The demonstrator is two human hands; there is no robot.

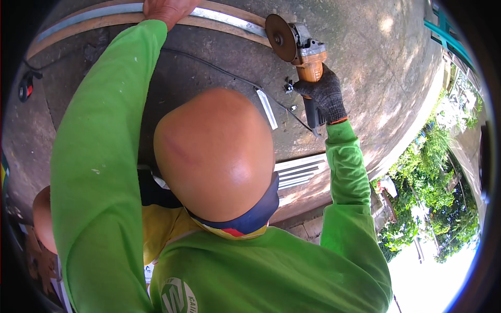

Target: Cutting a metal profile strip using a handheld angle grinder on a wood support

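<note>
A narrow silvery metal strip [229, 22] lies along a longer piece of wood [99, 22] on the ground at the top. My bare left hand [169, 9] is on the strip and appears closed over it; the upper edge cuts off most of its fingers. In my right hand [324, 95], in a dark grey knit glove, is an orange and grey angle grinder [311, 65]. Its brown cutting disc [282, 38] stands close to the right end of the strip and wood. I cannot tell whether the disc touches the metal.
A black cord [224, 71] crosses the concrete [376, 68]. Near it lie a short white metal piece [267, 108] and small metal bits. Several pale strips [300, 172] lie beyond my bent knee [216, 151]. A red and black tool [25, 87] sits far left; teal metalwork [450, 35] stands upper right.
</note>
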